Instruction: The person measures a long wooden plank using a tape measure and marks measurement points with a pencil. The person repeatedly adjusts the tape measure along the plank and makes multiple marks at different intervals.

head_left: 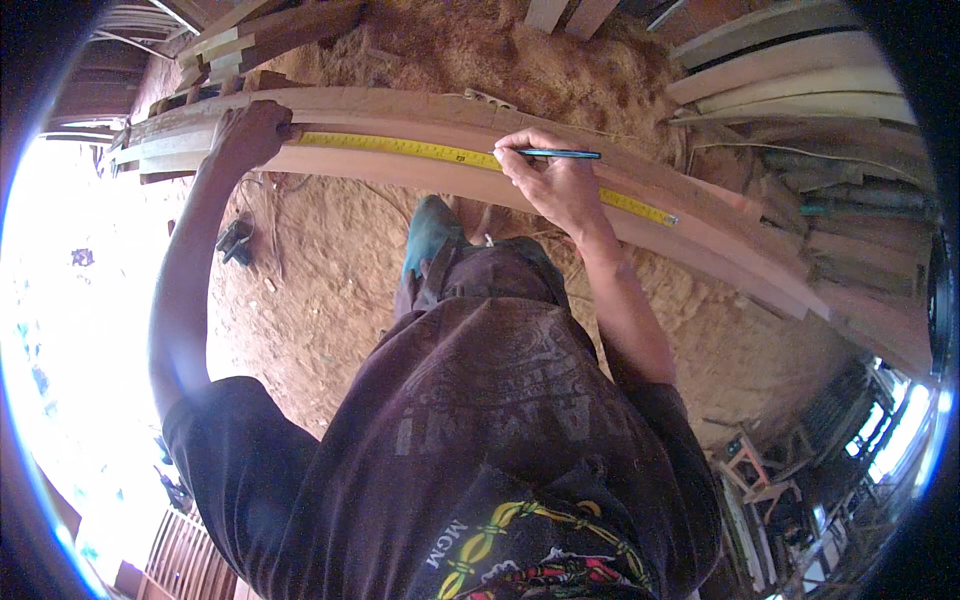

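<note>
Sawdust covers the workshop floor under my long wooden plank (560, 185), with a yellow tape measure (420, 150) stretched along it. My left hand (250, 132) clamps the tape's end to the board; my right hand (550, 180) pinches a pen (560, 154) over the tape. I judge that if the left grip eases, the tape could slide and throw the mark off

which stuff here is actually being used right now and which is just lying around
In use:
- yellow tape measure, stretched along the board
- long wooden board
- pen, in the right hand
- left hand, pressing the tape's end down

Lying about:
- stacked planks, upper right
- sawdust heap behind the board
- small dark object on the dirt floor
</note>
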The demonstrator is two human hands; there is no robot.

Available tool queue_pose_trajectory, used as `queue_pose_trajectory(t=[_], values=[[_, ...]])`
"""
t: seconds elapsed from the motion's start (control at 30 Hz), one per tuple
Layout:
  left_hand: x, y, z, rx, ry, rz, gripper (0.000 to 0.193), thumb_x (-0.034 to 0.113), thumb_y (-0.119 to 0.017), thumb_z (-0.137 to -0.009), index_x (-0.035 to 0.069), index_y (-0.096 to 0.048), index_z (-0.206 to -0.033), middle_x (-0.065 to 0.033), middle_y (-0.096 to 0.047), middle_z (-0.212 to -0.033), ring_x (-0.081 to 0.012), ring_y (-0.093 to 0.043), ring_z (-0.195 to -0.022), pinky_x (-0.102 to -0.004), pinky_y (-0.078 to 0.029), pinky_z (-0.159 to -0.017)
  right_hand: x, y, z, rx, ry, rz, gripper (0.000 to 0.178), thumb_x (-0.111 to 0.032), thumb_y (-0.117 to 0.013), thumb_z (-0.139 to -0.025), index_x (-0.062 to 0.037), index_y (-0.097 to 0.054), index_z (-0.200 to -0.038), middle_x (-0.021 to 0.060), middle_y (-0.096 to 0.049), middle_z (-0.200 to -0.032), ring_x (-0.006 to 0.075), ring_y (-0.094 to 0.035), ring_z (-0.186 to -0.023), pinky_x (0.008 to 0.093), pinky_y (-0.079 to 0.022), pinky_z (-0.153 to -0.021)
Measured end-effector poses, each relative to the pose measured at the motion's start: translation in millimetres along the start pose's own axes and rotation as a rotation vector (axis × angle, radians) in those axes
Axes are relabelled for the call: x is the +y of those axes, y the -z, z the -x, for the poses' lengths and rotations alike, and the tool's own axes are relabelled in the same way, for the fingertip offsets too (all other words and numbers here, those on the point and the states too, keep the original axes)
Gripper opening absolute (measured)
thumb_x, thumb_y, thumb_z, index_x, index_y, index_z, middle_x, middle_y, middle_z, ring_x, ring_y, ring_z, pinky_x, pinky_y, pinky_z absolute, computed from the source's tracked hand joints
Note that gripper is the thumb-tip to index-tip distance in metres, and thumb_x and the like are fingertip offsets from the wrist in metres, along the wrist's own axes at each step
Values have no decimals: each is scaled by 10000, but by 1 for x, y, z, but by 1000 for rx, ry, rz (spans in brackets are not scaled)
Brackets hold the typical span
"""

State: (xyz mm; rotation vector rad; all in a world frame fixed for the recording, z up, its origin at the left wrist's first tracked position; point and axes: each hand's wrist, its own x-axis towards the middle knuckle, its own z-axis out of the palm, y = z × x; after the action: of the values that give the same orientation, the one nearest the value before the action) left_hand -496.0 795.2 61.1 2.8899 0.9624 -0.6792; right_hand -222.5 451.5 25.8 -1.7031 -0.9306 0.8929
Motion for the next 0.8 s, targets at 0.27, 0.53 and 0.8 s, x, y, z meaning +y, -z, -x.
queue_pose_trajectory(t=[0.27,0.53,0.8], values=[[-3,-6,-3,-44,26,-14,334,448,-690,-1013,123,-764,-989,-124,-773,-1088,-360,-724,-1101,-552,-524,-936,-3,-1,-1,30,66,39,122,-133,-788,-995,-22,-794,-1045,22,-775,-886,74,-693,-788,261,-560,-684],[3,-3,-1,-19,25,13,345,454,-697,-1011,120,-764,-954,-128,-776,-1018,-356,-737,-1017,-532,-538,-890,-2,-2,0,21,19,69,123,-113,-790,-992,-9,-792,-1059,41,-791,-919,93,-718,-842,286,-586,-735],[0,-3,-5,-86,3,42,406,485,-627,-1035,107,-776,-1014,-194,-764,-1026,-421,-730,-1060,-577,-558,-912,0,-4,1,32,17,70,128,-116,-790,-991,-10,-789,-1063,49,-798,-945,104,-728,-869,293,-596,-769]])
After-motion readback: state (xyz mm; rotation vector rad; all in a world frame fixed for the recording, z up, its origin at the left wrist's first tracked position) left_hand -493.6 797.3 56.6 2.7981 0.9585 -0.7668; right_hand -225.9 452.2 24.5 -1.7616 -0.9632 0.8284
